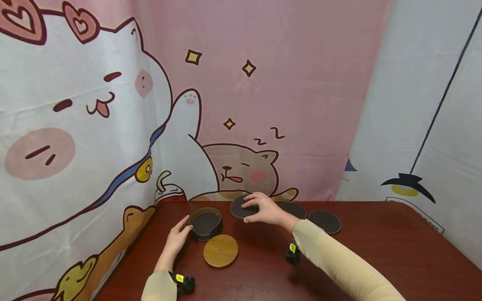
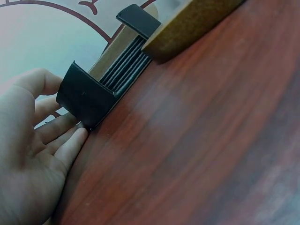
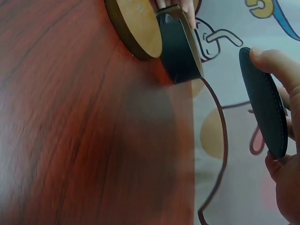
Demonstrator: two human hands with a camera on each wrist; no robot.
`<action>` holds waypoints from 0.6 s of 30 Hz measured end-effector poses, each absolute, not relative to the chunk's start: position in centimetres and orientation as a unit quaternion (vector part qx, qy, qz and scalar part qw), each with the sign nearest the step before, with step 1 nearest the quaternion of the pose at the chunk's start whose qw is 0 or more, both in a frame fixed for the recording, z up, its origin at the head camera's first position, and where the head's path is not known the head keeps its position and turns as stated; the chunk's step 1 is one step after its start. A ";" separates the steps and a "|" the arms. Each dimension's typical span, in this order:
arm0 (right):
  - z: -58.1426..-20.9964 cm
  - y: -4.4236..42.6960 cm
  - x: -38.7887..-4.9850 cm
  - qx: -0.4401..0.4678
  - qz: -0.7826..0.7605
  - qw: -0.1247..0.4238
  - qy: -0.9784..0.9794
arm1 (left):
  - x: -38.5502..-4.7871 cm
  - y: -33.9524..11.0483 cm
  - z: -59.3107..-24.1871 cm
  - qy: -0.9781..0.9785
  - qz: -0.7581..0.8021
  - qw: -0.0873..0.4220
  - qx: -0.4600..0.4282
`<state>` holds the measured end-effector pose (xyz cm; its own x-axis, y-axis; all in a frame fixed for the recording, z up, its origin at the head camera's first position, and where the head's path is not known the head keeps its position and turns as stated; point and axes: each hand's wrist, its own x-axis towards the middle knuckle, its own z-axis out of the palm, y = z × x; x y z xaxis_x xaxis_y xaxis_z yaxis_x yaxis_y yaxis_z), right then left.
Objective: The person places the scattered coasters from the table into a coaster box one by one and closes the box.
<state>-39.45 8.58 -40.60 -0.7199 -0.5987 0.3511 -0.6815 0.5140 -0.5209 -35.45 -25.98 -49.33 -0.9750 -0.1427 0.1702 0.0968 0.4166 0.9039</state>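
Note:
My right hand (image 1: 265,209) pinches a round dark coaster (image 1: 239,206) by its edges, raised above the back of the table. In the right wrist view that coaster (image 3: 263,103) is tilted between thumb and fingers. To the left stands a round black coaster holder (image 1: 205,225) with a tan inner wall. My left hand (image 1: 178,238) holds the holder's left side, fingers curled against the outer wall. The left wrist view shows several dark coasters (image 2: 123,65) stacked inside, through the gap in the holder's wall. Just in front of the holder is a round wooden disc (image 1: 221,251).
Two more dark coasters lie on the reddish-brown table (image 1: 376,251): one (image 1: 293,210) partly behind my right wrist, another (image 1: 324,222) right of it. A cartoon-printed curtain (image 1: 301,104) hangs directly behind the table and along its left side.

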 end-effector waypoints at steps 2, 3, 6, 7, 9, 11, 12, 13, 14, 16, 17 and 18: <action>-40.9 7.5 -39.6 0.370 0.325 0.056 -0.868 | -35.5 -26.1 -49.4 -0.833 -0.541 0.115 0.015; -41.0 7.0 -39.7 0.371 0.323 0.053 -0.869 | -35.5 -26.2 -49.4 -0.832 -0.542 0.118 0.017; -41.6 5.4 -40.0 0.375 0.314 0.043 -0.871 | -35.5 -26.2 -49.5 -0.832 -0.541 0.120 0.017; -41.8 4.9 -40.1 0.377 0.312 0.040 -0.871 | -35.5 -26.1 -49.5 -0.831 -0.543 0.119 0.020; -42.1 3.9 -40.2 0.380 0.312 0.030 -0.870 | -35.4 -26.1 -49.5 -0.832 -0.542 0.119 0.020; -42.4 3.0 -40.3 0.383 0.314 0.019 -0.869 | -35.4 -26.0 -49.5 -0.831 -0.543 0.118 0.020; -42.6 2.5 -40.4 0.382 0.311 0.015 -0.870 | -35.4 -26.0 -49.5 -0.831 -0.543 0.119 0.019; -42.7 2.1 -40.5 0.382 0.310 0.011 -0.871 | -35.4 -25.9 -49.5 -0.831 -0.543 0.120 0.018; -42.8 1.6 -40.6 0.381 0.310 0.005 -0.871 | -35.4 -25.9 -49.5 -0.831 -0.542 0.122 0.016; -42.9 0.9 -40.7 0.379 0.304 0.001 -0.874 | -35.4 -25.9 -49.4 -0.831 -0.543 0.124 0.013; -43.0 0.5 -40.9 0.378 0.301 -0.002 -0.876 | -35.5 -25.9 -49.4 -0.830 -0.544 0.124 0.012; -43.0 0.1 -41.0 0.376 0.297 -0.004 -0.878 | -35.5 -25.9 -49.4 -0.829 -0.544 0.125 0.011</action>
